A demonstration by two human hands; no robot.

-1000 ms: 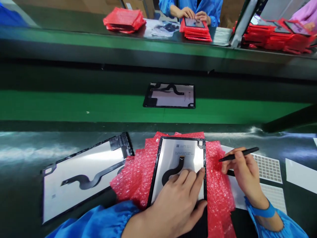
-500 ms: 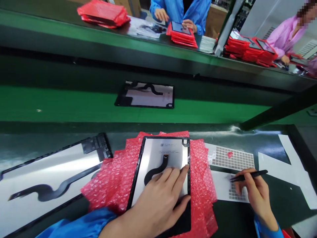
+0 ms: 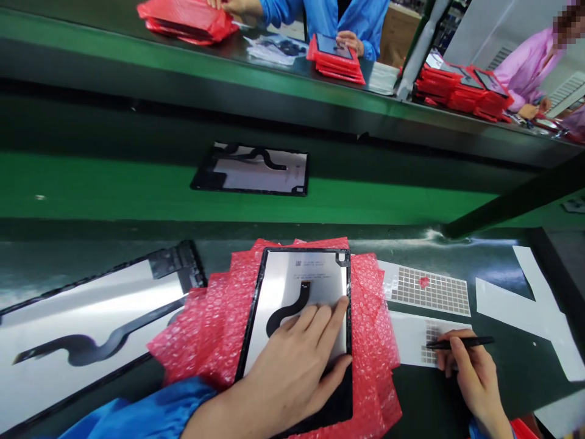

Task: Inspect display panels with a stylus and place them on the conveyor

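Note:
My left hand (image 3: 299, 360) lies flat, fingers stretched, over the lower part of a display panel (image 3: 278, 268). The panel rests back side up, with a curved black ribbon cable (image 3: 287, 314) on its silvery surface. Beneath it are several red bubble-wrap bags (image 3: 219, 317). To the right, my right hand (image 3: 473, 363) is closed on black tweezers (image 3: 470, 342). Their tips are at the small grey squares of a white sticker sheet (image 3: 409, 341); whether a sticker is in them I cannot tell. A second sticker sheet (image 3: 434, 289), bearing a red mark, lies just behind.
A larger panel with a cable (image 3: 105, 305) lies at left. Another panel (image 3: 260, 174) is on the green strip ahead. White paper pieces (image 3: 512, 305) lie at right. Across, a co-worker in blue (image 3: 342, 18) touches red bags (image 3: 187, 21); a person in pink (image 3: 525, 67) is further right.
My right hand has moved slightly down with the tweezers, and more of the near sheet's squares show. The panel ahead has shifted left. The co-worker's one hand has moved to the red bags.

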